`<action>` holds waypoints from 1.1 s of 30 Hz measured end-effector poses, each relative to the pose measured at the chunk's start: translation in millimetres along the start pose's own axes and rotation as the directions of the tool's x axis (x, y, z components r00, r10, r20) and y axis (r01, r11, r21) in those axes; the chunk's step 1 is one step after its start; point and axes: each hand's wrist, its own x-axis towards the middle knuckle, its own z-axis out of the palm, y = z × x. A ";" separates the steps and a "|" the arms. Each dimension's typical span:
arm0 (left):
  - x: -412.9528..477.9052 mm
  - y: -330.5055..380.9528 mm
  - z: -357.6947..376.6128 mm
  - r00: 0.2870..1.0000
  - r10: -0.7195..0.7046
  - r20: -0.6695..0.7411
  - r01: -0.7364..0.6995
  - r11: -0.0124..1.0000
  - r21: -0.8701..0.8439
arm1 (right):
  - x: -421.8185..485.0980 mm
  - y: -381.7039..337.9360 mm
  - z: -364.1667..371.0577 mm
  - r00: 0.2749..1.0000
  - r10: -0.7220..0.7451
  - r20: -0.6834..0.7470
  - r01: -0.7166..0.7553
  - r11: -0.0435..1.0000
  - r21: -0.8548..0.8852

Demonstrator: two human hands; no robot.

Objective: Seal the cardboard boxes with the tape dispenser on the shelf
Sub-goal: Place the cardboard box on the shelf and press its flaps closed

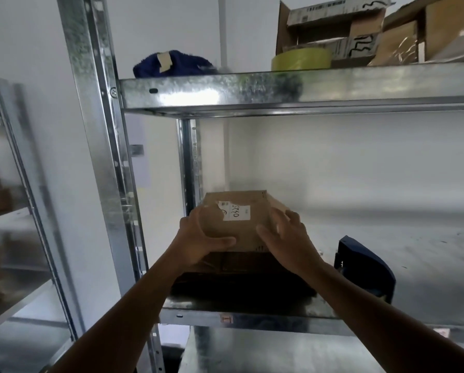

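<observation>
Evidently a small cardboard box [241, 232] is being handled on the middle shelf [252, 317], where it is stacked on a darker box [241, 278] near the left upright. The left hand [201, 238] is wrapped round the near left corner with the thumb laid along the front edge, so that grip is closed on the carton. The right hand [290, 238] is spread wide over the right edge; whether its fingers touch the cardboard cannot be told through the blur. The tape dispenser [365, 267], blue, lies on the same shelf just right of the stack and is held by neither hand. The step in hand is judged to be the squaring up of the box for taping. It is best done with the flaps pressed flat and the seam brought to the front. One hand should be kept firmly on top so that the carton is not slid off the box beneath when the other is freed for the dispenser. A white label [237, 212] is stuck on the top; its handwritten figures seem to read 0425, though this is uncertain, and the small print cannot be read. On the upper shelf [279, 88], open cartons [333, 28] are marked with black scrawls and a barcoded strip, none legible, behind a yellow-green tape roll [301, 59].
</observation>
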 end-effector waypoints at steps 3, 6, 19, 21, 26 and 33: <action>-0.1 5.7 -3.3 1.000 0.013 0.013 -0.012 0.999 -0.052 | -7.4 -15.2 -14.6 0.994 -0.054 -0.092 0.076 0.965 0.249; -1.0 11.4 -1.8 0.999 0.019 0.026 -0.017 0.996 -0.092 | -14.7 -23.8 -31.2 0.986 -0.102 -0.135 0.156 0.856 0.493; -28.8 38.7 42.5 0.972 0.074 0.222 0.099 0.731 -0.676 | -75.8 -1.9 -99.3 0.978 -0.146 -0.147 0.206 0.759 0.617; -33.9 54.5 56.2 0.977 0.069 0.200 0.091 0.714 -0.694 | -85.4 5.8 -118.1 0.970 -0.169 -0.172 0.239 0.766 0.596; -40.9 108.0 102.2 0.971 0.155 0.184 0.021 0.705 -0.709 | -117.7 39.7 -171.3 0.952 -0.222 -0.209 0.302 0.773 0.558; -57.7 189.8 237.9 0.941 0.304 0.153 -0.137 0.749 -0.648 | -171.5 122.9 -272.2 0.954 -0.050 -0.294 0.217 0.793 0.569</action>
